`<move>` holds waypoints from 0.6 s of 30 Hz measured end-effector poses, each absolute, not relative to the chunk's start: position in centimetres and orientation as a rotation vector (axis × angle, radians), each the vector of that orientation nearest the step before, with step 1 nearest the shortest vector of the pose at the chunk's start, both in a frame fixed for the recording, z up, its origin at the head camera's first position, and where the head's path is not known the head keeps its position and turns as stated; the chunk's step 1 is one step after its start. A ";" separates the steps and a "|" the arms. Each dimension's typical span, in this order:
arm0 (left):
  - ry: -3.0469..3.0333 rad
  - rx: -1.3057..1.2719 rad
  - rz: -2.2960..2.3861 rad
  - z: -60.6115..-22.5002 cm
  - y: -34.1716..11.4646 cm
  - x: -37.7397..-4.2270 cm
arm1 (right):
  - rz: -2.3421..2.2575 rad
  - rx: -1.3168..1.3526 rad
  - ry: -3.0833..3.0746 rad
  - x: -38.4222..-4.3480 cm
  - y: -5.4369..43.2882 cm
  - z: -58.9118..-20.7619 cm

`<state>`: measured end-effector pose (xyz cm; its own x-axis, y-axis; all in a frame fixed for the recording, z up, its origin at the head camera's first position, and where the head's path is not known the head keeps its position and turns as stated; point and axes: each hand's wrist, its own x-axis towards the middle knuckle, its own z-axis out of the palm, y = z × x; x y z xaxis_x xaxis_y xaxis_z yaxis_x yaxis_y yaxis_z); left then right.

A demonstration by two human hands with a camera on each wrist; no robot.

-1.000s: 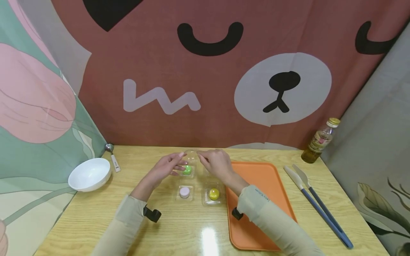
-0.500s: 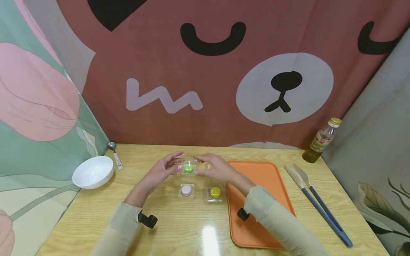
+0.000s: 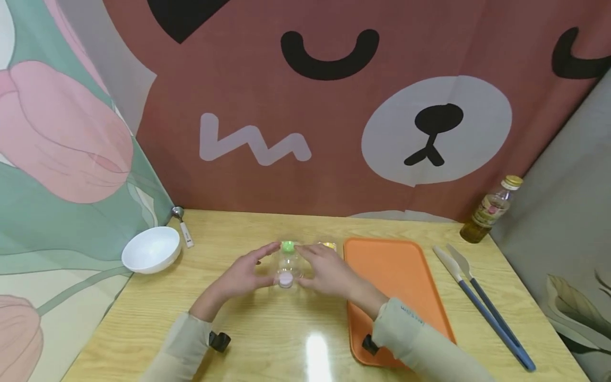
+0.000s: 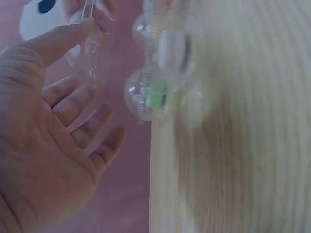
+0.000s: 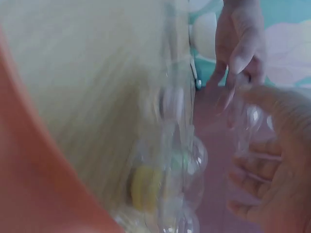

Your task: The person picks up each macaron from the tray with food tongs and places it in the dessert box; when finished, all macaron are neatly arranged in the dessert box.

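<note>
My left hand (image 3: 243, 275) and right hand (image 3: 329, 273) hold opposite edges of a clear domed plastic lid (image 4: 91, 53), thumbs on the near side. In the head view the lid appears over a pale purple macaron (image 3: 285, 279) in a small clear tray. Behind it a green macaron (image 3: 288, 246) sits under its own clear dome. At the back right, a yellow macaron (image 3: 329, 245) shows past my right fingers. Another yellow macaron (image 5: 146, 189), hidden behind my right hand in the head view, shows blurred in the right wrist view.
To the right lies an orange tray (image 3: 401, 286). Blue-handled tongs (image 3: 496, 313) and a bottle with a gold cap (image 3: 487, 212) are farther right. A white bowl (image 3: 151, 249) and a small scoop spoon (image 3: 183, 227) stand at the left. A printed curtain (image 3: 305, 180) borders the table's back.
Both hands were around the lid over the green macaron. They have come nearer the person, holding a clear lid over the pale purple one. The head view has shifted slightly left.
</note>
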<state>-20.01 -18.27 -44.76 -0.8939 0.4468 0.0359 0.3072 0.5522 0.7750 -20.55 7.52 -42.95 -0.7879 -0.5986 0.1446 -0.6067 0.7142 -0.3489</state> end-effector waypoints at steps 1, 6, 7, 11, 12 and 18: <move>2.630 0.652 1.218 -44.9 -18.2 -20.0 | 0.566 1.009 -2.888 -20.3 7.4 -43.0; 2.676 0.703 1.062 -45.3 -18.2 -19.8 | 0.503 0.977 -2.933 -19.4 7.0 -43.5; 2.686 0.709 1.044 -45.4 -18.3 -19.8 | 0.508 0.969 -2.946 -19.3 7.0 -43.6; 2.718 0.720 0.988 -45.6 -18.4 -19.8 | 0.489 0.957 -2.978 -19.3 6.8 -44.2; 2.726 0.731 0.972 -45.7 -18.3 -19.8 | 0.473 0.955 -2.985 -19.4 6.7 -44.3; 2.758 0.707 0.900 -46.0 -18.0 -19.6 | 0.422 0.949 -3.006 -19.4 6.5 -45.0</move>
<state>-19.60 -18.04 -46.03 -0.8765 0.4815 -0.0013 0.3881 0.7081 0.5898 -19.41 6.47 -45.04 -0.8210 -0.5693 0.0427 -0.5590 0.7865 -0.2624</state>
